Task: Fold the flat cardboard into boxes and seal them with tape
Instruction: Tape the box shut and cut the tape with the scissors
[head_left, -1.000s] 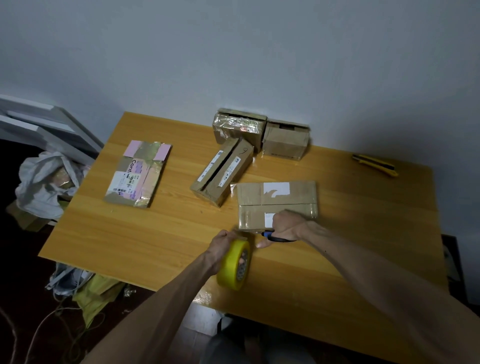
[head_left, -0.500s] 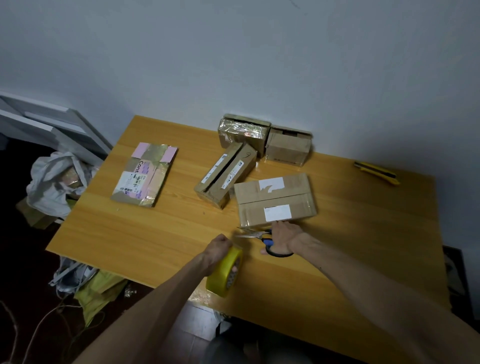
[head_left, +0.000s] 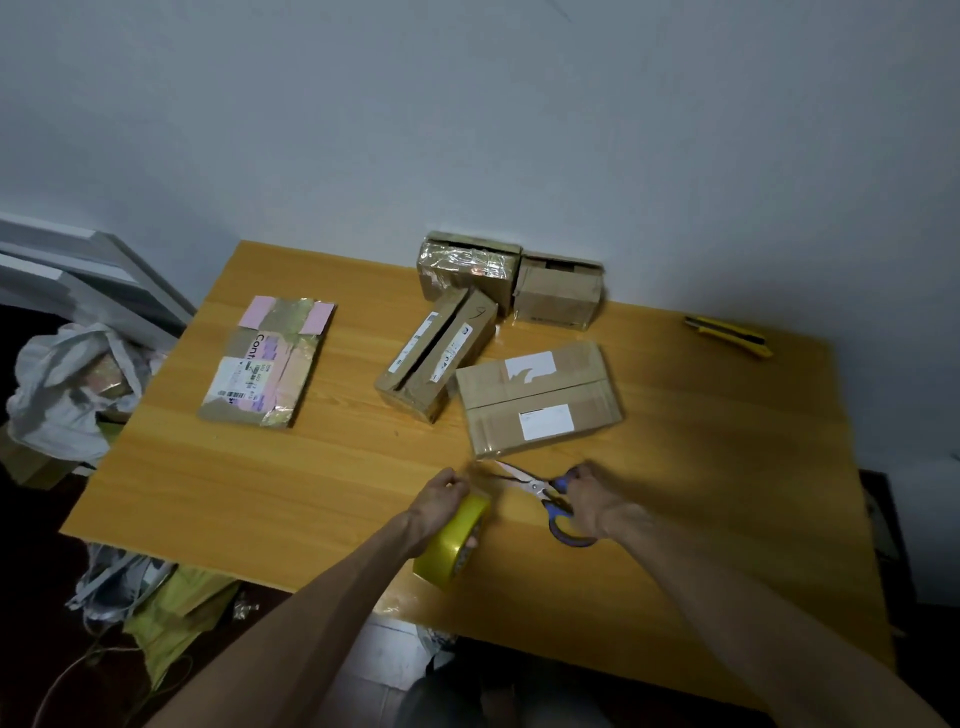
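Head view: left hand (head_left: 441, 501), fingers curled round the tape roll (head_left: 451, 551); right hand (head_left: 597, 501), fingers gripping scissors (head_left: 540, 491). Pulling the roll taut from the box (head_left: 540, 400) should give a clean cut.

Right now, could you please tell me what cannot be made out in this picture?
Head view:
Whether tape runs from the tape roll to the box: too clear and faint to tell.
The box's white label: print too small.
How the right hand grips the scissors handles: hidden by the hand's own back.
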